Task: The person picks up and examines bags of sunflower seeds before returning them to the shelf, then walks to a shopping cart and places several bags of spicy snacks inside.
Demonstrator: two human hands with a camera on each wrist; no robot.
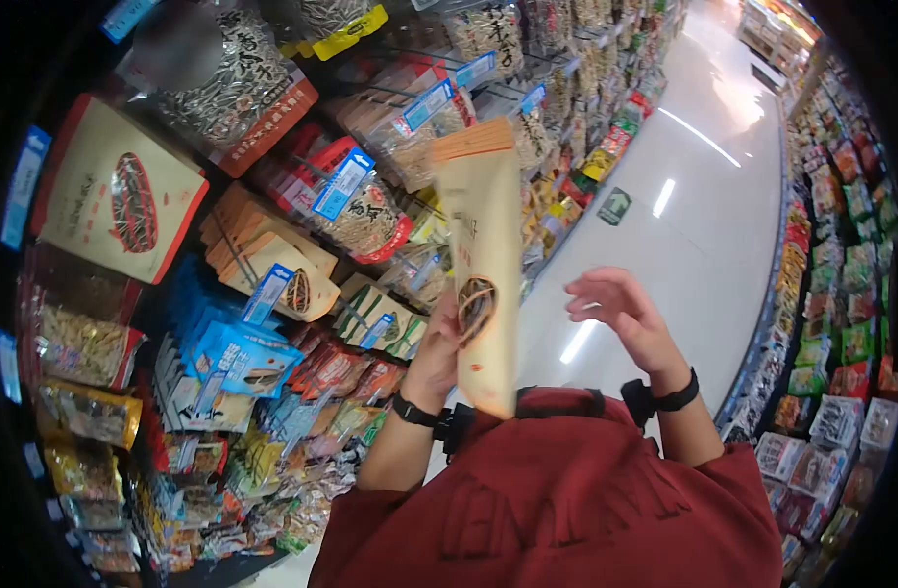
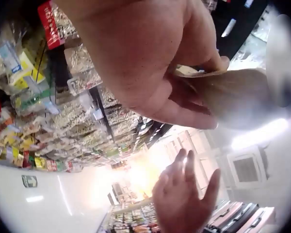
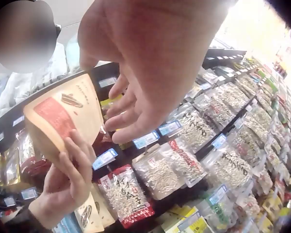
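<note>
Head cam: my left hand [image 1: 439, 358] grips a tall tan snack pouch [image 1: 483, 265] w/ orange top & oval window, upright in front of the shelf [image 1: 272, 294]; right hand [image 1: 625, 318] relaxed, empty.
L wrist: pouch [image 2: 237, 97] blurred, mostly hidden.
R wrist: red panel shows; print unreadable.
</note>
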